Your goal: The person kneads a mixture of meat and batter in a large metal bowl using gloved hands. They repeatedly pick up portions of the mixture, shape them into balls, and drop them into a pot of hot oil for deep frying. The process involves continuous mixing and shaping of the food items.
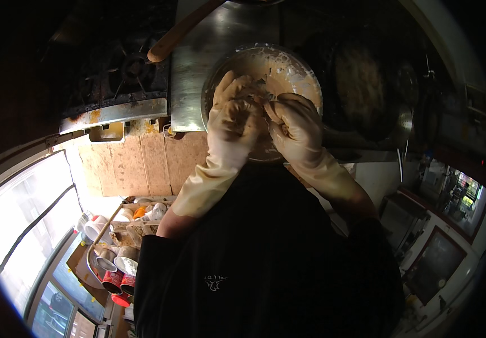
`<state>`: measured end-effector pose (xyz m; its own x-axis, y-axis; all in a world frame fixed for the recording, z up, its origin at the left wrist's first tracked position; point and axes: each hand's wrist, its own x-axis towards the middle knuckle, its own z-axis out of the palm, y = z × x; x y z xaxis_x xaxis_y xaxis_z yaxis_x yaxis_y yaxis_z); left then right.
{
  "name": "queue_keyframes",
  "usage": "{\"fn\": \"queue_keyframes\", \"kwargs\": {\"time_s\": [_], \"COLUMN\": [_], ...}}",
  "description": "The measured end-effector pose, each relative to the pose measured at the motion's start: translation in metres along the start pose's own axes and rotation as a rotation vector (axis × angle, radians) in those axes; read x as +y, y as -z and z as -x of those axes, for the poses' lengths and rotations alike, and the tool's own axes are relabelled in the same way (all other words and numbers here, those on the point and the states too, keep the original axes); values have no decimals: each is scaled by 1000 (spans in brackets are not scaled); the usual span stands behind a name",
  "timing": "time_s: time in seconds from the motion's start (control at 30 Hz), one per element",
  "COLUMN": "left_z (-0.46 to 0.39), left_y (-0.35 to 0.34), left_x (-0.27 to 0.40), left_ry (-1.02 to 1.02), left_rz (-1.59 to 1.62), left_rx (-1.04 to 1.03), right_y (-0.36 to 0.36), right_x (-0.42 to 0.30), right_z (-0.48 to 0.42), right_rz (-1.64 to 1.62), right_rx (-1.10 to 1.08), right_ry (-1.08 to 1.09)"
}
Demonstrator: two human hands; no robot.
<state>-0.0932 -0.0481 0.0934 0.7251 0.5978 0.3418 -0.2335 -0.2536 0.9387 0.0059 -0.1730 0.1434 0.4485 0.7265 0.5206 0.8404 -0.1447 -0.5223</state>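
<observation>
Both my hands wear long pale rubber gloves smeared with tan batter. They are close together above a round metal bowl (317,84), whose inner wall is coated with wet batter. My left hand (236,107) has its fingers curled around one side of a small battered piece (260,89). On the other side, my right hand (296,118) pinches the piece between thumb and fingers. Batter and shadow hide its shape, so I cannot tell what food it is. The gloves cover much of the bowl's near side.
The bowl stands on a stainless steel counter (190,84). A wooden handle (184,31) reaches over it from the top. Left is a grimy gas burner (133,72); a dark wok (361,84) sits right. Cardboard (124,169) lies below the stove, near shelves with several cans (114,281).
</observation>
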Motion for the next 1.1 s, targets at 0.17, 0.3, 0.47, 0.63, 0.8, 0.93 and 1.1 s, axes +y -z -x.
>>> {"fn": "queue_keyframes", "kwargs": {"time_s": [0.17,0.3,0.47,0.63,0.8,0.93,1.1], "left_z": [1,9,2,8,6,4,1], "left_y": [-6,4,-2,-4,0,-8,-10], "left_x": [7,-5,12,9,6,2,2], "left_ry": [58,25,58,154,-27,-108,-74], "left_rz": [153,-22,40,369,3,-152,-166], "left_rx": [89,-41,16,98,-73,-68,-73], "right_y": [1,4,6,7,7,5,2], "right_x": [8,8,7,9,0,4,9], "right_z": [5,5,5,9,1,2,1], "right_rz": [-24,-28,2,-33,-54,-44,-132], "right_rx": [-6,-24,15,8,70,41,32], "right_ry": [0,-12,16,-52,-72,-69,-29]}}
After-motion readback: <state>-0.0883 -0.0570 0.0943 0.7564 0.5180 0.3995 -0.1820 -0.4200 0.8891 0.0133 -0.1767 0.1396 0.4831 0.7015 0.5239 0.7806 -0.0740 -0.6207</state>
